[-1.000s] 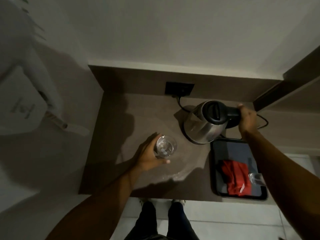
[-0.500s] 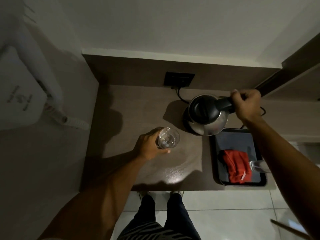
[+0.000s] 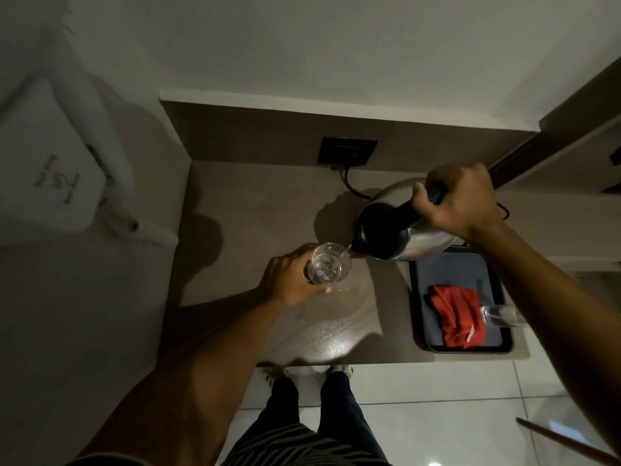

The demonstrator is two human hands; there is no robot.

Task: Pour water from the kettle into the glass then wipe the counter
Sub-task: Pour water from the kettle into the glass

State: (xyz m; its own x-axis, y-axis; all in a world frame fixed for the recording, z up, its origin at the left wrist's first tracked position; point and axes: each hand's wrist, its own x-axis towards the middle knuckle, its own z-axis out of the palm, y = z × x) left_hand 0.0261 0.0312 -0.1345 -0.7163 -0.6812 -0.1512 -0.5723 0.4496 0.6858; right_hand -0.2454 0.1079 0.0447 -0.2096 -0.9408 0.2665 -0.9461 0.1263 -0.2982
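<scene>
A steel kettle [image 3: 423, 242] with a black lid is tilted to the left above the brown counter [image 3: 255, 203]. My right hand [image 3: 460, 200] grips its black handle. A thin stream of water runs from the spout into a clear glass [image 3: 327, 265] standing on the counter. My left hand [image 3: 289, 277] is wrapped around the glass from the left side. A folded red cloth [image 3: 455, 316] lies on a dark tray [image 3: 450, 267] at the counter's right end.
A second clear glass [image 3: 497, 316] lies on the tray beside the cloth. A black wall socket [image 3: 347, 151] with a cord sits at the back. A white wall-mounted hair dryer [image 3: 50, 169] hangs at the left. Light glints off the counter near its front edge.
My right hand has lifted the kettle, brought it left toward the glass and tipped it, and water now flows. My left hand has stayed on the glass.
</scene>
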